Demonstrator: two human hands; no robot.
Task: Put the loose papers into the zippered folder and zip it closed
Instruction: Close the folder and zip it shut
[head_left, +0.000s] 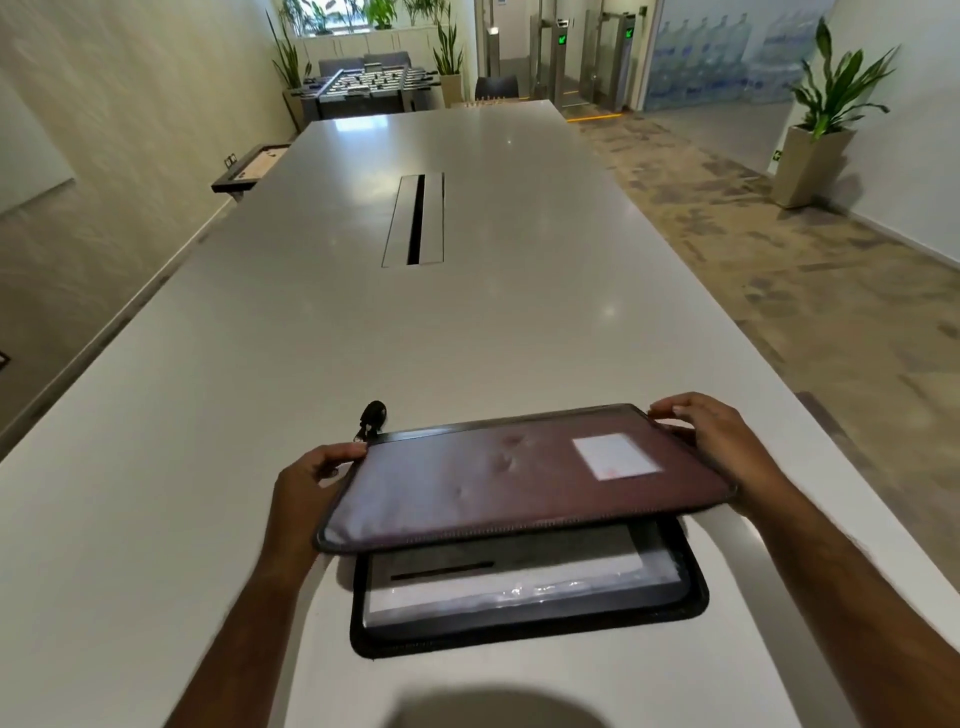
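On the long white table (467, 322), the left hand (311, 480) and right hand (719, 441) grip opposite edges of the maroon zippered folder's raised cover (519, 478), above white papers (519, 587) in its base.

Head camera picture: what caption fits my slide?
Both hands lower the folder's cover over papers.

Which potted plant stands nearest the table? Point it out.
The potted plant in the tall pale planter on the right, by the white wall. The others stand far back, beyond the table's end, around the foosball table.
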